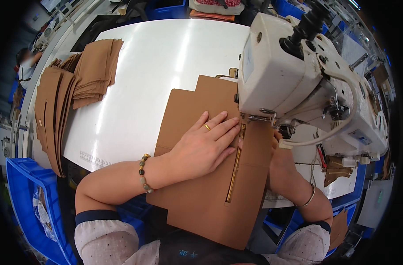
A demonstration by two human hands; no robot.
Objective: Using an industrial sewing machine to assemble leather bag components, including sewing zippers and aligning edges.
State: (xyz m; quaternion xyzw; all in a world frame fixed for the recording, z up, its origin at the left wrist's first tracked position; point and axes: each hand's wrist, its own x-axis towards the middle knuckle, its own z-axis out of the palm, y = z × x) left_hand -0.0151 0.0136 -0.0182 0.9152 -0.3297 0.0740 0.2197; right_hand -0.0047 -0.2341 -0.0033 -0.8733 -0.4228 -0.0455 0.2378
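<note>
A brown leather-like panel with notched corners lies on the white table and hangs over its front edge. Set lengthwise into it is a zipper with gold-coloured teeth, its far end near the sewing machine's needle area. My left hand rests flat on the panel, fingers stretched and pointing to the zipper's far end. At the panel's right edge is my right hand, partly under the panel; its fingers are mostly hidden by the panel and machine. The white sewing machine stands over the panel's far right part.
Stacked brown pieces and slotted brown panels lie at the table's left. A blue bin holding clear plastic bags sits at lower left. Right of the machine's base are brown scraps. A person sits far left.
</note>
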